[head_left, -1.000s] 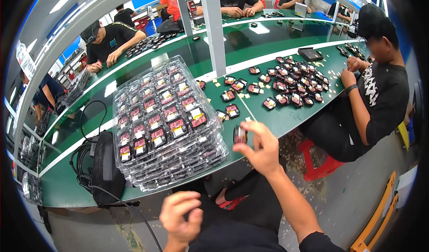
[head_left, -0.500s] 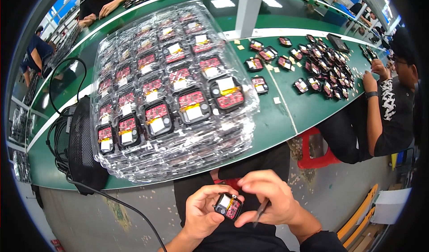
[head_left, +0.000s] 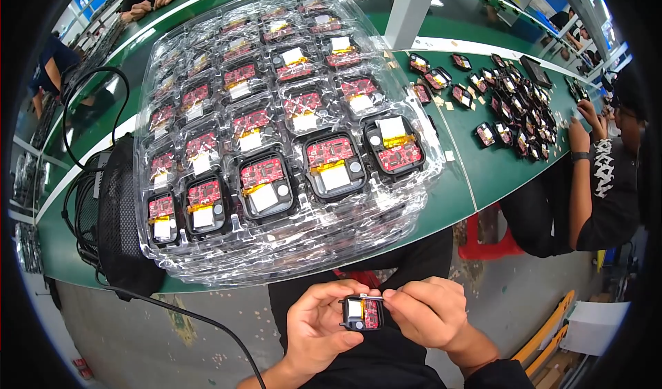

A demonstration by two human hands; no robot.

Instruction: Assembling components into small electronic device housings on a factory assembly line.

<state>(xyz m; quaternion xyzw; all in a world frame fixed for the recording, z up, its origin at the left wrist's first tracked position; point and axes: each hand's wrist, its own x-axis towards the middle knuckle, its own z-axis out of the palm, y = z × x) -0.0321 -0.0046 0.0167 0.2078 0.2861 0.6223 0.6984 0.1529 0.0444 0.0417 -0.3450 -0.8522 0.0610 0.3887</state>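
My left hand (head_left: 310,325) grips a small black device casing (head_left: 363,313) by its left side, fingers behind and thumb at the lower edge. Inside the casing show a red circuit board, a white block and a yellow-orange strip. With thumb and forefinger my right hand (head_left: 433,316) pinches a thin metal tool (head_left: 373,297), whose tip lies along the casing's upper edge. I cannot make out the tool's exact kind. Both hands are over my lap, in front of the table edge. Beyond them stands a stack of clear plastic trays (head_left: 289,261) with similar casings in its pockets.
On the green table (head_left: 452,196) a heap of casings (head_left: 520,106) lies to the right. A black mesh bag (head_left: 124,216) and black cable (head_left: 207,318) are on the left. A co-worker's arm (head_left: 579,189) reaches in from the right, beside a red stool (head_left: 489,243).
My right hand has closed in, bringing the tool from pointing downward to the casing's upper edge. The casing has turned slightly upright in my left hand. The view has shifted, so the trays look nearer.
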